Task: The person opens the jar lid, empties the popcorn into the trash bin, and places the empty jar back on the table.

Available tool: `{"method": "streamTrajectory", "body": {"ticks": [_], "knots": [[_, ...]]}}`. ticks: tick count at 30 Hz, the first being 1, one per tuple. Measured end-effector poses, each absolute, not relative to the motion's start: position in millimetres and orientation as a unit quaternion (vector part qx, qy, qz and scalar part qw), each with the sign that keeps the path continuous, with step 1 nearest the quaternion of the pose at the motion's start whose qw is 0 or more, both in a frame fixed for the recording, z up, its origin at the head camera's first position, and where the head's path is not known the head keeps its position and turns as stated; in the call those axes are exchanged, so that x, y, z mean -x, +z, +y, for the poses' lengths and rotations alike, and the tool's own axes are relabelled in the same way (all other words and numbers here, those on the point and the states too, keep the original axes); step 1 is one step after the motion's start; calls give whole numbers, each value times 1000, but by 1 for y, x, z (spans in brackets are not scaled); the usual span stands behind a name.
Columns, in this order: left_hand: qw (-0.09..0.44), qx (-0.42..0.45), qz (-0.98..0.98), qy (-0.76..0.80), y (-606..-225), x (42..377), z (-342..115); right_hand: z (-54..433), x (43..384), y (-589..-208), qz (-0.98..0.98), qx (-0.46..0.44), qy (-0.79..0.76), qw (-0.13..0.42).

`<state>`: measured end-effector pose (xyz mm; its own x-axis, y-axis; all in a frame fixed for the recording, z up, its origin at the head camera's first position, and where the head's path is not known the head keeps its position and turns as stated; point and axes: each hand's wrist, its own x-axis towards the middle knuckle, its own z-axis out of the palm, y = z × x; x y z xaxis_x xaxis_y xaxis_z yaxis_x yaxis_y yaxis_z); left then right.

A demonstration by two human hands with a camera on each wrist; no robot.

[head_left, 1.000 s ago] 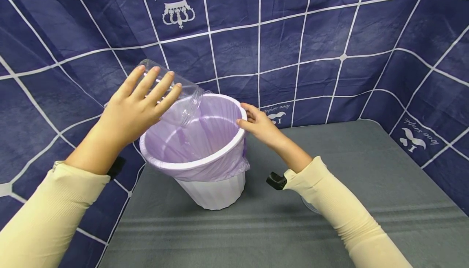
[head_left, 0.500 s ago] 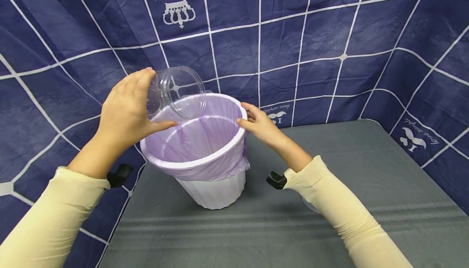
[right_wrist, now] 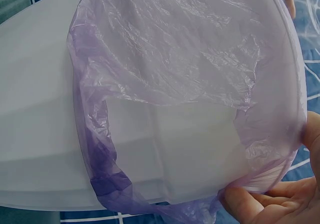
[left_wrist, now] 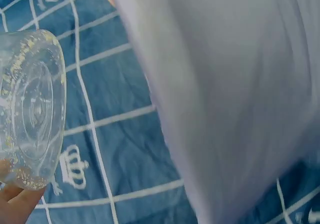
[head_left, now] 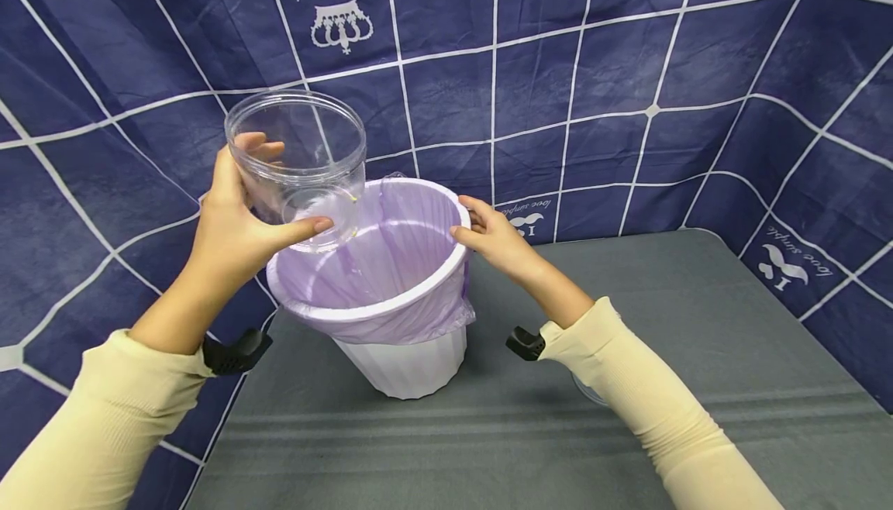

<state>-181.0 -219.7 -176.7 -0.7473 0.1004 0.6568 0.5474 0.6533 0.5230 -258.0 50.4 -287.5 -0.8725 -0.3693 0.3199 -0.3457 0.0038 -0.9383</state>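
Note:
A clear plastic jar (head_left: 324, 177) is in my left hand (head_left: 230, 223), thumb on the near side and fingers round the far side. It stands nearly upright, mouth up, above the left part of the bin's opening. Small pale yellow crumbs cling inside the jar's base (left_wrist: 37, 108) in the left wrist view. My right hand (head_left: 498, 237) grips the right rim of the white waste bin (head_left: 412, 363), which leans to the left. A thin purple bin liner (head_left: 418, 332) is folded over that rim. In the right wrist view, the right fingertips (right_wrist: 240, 204) touch the liner's outside.
Under my right forearm shows the curved edge of a clear round thing (head_left: 589, 391), mostly hidden. The bin stands on a grey cloth-covered table (head_left: 488, 448). Blue checked cloth (head_left: 537, 91) hangs behind and at both sides.
My left hand has turned the jar from tipped over the bin, mouth toward the right and down, to nearly upright. The right hand has stayed on the rim.

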Motion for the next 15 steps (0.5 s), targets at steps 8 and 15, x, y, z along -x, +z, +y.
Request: {"method": "streamTrajectory", "body": {"ticks": [8,15], "knots": [[189,302,-690,-629,-185,164,-196,50,259,-287,709,250,-660,12],[139,360,-661,-644,-202,149,-176,50,257,-286,709,249,-659,15]]}}
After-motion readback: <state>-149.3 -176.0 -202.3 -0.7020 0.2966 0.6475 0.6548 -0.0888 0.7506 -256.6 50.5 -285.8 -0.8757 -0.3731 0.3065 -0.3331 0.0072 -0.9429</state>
